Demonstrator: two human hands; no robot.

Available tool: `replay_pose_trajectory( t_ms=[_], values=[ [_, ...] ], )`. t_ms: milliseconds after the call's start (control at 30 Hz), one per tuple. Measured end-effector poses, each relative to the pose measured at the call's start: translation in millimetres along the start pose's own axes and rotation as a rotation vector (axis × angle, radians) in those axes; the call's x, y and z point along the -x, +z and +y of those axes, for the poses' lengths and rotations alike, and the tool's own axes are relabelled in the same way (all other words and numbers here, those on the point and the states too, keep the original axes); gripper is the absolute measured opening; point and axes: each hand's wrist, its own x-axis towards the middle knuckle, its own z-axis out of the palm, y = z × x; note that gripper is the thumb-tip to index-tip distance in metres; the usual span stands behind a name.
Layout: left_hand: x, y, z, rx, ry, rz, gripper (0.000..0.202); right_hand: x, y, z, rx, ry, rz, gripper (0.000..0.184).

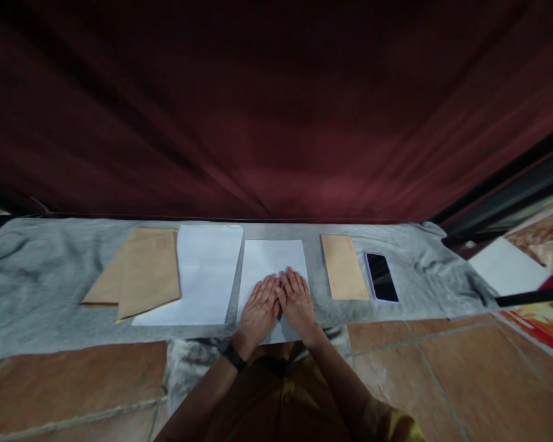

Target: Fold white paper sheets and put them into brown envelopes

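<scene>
A sheet of white paper (273,255) lies in front of me on the grey cloth. My left hand (258,309) rests flat on it, fingers stretched forward, with a dark band on the wrist. Beside it my right hand (297,304) also presses flat on the sheet, the two hands touching at the thumbs. Left of this sheet is a larger spread of white sheets (207,276), partly under brown envelopes (152,273). To the right lies a single tan envelope (345,267).
A phone (382,277) with a pale purple edge lies right of the tan envelope. The grey cloth (50,276) covers the narrow surface. A dark red curtain (276,141) hangs behind it, and tiled floor (419,362) shows in front. Printed sheets (541,322) are at far right.
</scene>
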Motion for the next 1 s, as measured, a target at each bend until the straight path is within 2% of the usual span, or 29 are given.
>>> replay_pose_trajectory(
  t_ms=[133, 333, 467, 567, 633, 733, 833, 1000],
  values=[
    [8, -6.9, -9, 0.024, -0.055, 0.024, 0.056, 7, 0, 10, 0.059, 0.045, 0.043, 0.052],
    [34, -10.4, -23, -0.009, -0.172, 0.074, 0.06, 21, 0, 29, 0.116, 0.072, 0.102, 0.058],
    [33, -14.0, -18, -0.033, -0.236, 0.121, 0.061, 23, 1, 31, 0.124, 0.083, 0.097, 0.06],
    [13, -12.0, -1, -0.009, -0.165, 0.085, 0.058, 23, 1, 30, 0.127, 0.088, 0.086, 0.059],
    [-1, -6.2, 11, 0.02, -0.068, 0.036, 0.055, 22, 1, 30, 0.131, 0.083, 0.078, 0.059],
    [-14, 4.2, 20, 0.045, -0.002, -0.01, 0.052, 23, 2, 31, 0.139, 0.07, 0.075, 0.058],
    [-14, 7.3, 18, 0.038, 0.024, -0.029, 0.053, 23, 3, 33, 0.15, 0.058, 0.089, 0.058],
    [-7, -1.3, 14, 0.011, 0.033, -0.06, 0.056, 25, 4, 35, 0.136, 0.048, 0.115, 0.058]
  ],
)
